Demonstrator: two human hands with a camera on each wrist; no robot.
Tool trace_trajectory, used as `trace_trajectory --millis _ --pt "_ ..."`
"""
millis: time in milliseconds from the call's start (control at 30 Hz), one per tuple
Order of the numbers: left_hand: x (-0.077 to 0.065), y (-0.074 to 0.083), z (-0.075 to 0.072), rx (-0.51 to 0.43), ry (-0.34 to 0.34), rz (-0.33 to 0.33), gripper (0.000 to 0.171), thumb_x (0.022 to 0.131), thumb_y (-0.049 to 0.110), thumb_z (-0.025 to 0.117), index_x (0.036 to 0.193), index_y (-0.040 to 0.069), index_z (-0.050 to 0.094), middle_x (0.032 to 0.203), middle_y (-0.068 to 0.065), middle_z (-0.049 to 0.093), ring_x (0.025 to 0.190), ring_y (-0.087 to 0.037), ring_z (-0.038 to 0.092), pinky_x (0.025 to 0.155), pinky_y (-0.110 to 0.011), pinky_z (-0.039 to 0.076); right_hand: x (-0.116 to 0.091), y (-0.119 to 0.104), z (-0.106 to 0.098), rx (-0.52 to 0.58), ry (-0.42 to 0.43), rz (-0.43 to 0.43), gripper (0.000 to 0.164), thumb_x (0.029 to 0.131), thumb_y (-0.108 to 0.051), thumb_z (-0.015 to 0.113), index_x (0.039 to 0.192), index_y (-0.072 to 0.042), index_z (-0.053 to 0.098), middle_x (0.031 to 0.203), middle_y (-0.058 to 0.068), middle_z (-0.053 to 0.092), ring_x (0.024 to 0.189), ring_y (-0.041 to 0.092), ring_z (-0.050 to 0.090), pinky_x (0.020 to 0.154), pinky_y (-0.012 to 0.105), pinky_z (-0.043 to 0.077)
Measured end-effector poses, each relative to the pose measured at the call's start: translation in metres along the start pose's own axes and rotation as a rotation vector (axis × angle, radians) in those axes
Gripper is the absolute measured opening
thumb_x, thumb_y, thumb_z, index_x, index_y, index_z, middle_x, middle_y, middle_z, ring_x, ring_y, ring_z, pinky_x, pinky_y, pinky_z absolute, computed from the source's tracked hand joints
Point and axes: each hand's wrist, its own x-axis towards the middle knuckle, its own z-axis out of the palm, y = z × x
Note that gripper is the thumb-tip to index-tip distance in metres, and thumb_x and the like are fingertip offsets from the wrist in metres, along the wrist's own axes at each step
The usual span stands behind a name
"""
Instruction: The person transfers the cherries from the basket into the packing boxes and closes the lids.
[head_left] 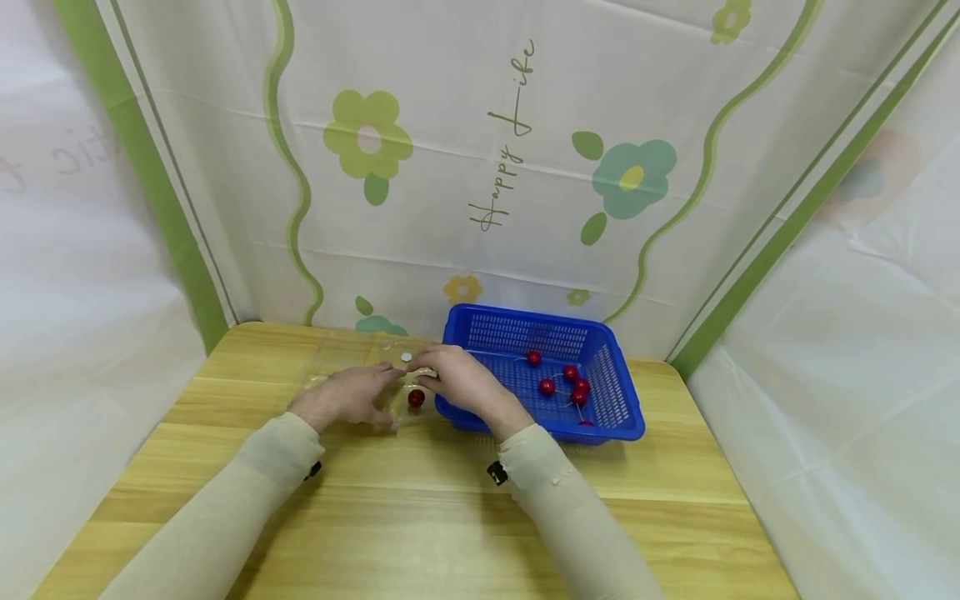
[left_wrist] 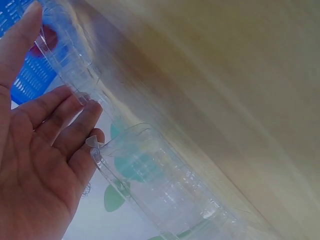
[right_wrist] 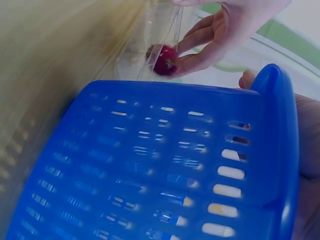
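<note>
- We see the clear plastic box (left_wrist: pixel 170 172) near the far edge of the bench (head_left: pixel 390 517), left of the blue basket (head_left: pixel 525 313) and towards the far left corner.
- One red cherry (head_left: pixel 416 398) sits in the right part of the box, just beside the basket's left side; from the right wrist we see it through the clear plastic.
- Our left hand (head_left: pixel 351 397) is at the box, its fingers spread and lightly bent, the tips touching the plastic rim; the cherry is close to these fingers, and we cannot tell whether they touch it.
- Our right hand (head_left: pixel 459 377) reaches past the basket's left rim, over the right part of the box, its fingers bent downwards; we cannot tell whether they pinch anything, as the basket hides most of that hand from its own wrist view.
- A small white round spot (head_left: pixel 407 357) shows between our hands.
- In the basket we see more red cherries (head_left: pixel 547 387) with thin stems, most of them towards its right end.
- Beyond the bench's far edge hangs a white curtain (head_left: pixel 450 83) printed with flowers and the words "Happy Life".
</note>
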Motion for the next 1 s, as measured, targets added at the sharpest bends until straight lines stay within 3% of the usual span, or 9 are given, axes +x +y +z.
trace_trajectory --millis 267,567,800,1000 --pt "-0.001 0.002 0.0 0.012 0.005 -0.004 0.1 0.099 0.048 0.097 0.174 0.001 0.05 0.179 -0.033 0.051 0.155 -0.057 0.063 0.129 -0.07 0.055 -0.01 0.011 -0.002 -0.014 0.001 0.036 0.024 0.115 -0.014 0.077 0.136 -0.009 0.086 0.14 0.007 0.086 0.134 0.027 0.081 0.118 0.044 0.067" --pt "-0.002 0.001 -0.001 0.008 -0.008 -0.005 0.101 0.099 0.048 0.096 0.175 0.001 0.049 0.181 -0.033 0.047 0.155 -0.058 0.063 0.13 -0.072 0.054 -0.029 0.028 -0.007 0.005 0.056 0.053 0.021 0.115 -0.011 0.077 0.134 -0.01 0.087 0.135 0.008 0.088 0.13 0.027 0.083 0.113 0.045 0.07" --pt "0.001 -0.007 0.006 -0.149 -0.041 0.045 0.102 0.101 0.041 0.095 0.18 0.003 0.043 0.184 -0.033 0.041 0.168 -0.059 0.046 0.137 -0.076 0.045 -0.035 0.033 -0.009 0.026 0.056 0.052 0.023 0.116 -0.014 0.076 0.135 -0.009 0.086 0.136 0.009 0.088 0.128 0.028 0.083 0.11 0.045 0.071" --pt "0.003 -0.007 0.008 -0.251 -0.039 0.085 0.104 0.101 0.032 0.094 0.181 -0.003 0.037 0.186 -0.03 0.036 0.171 -0.059 0.039 0.138 -0.075 0.043 -0.039 0.04 -0.013 0.042 0.095 0.035 0.021 0.116 -0.013 0.075 0.134 -0.007 0.086 0.133 0.008 0.087 0.122 0.025 0.084 0.105 0.042 0.072"
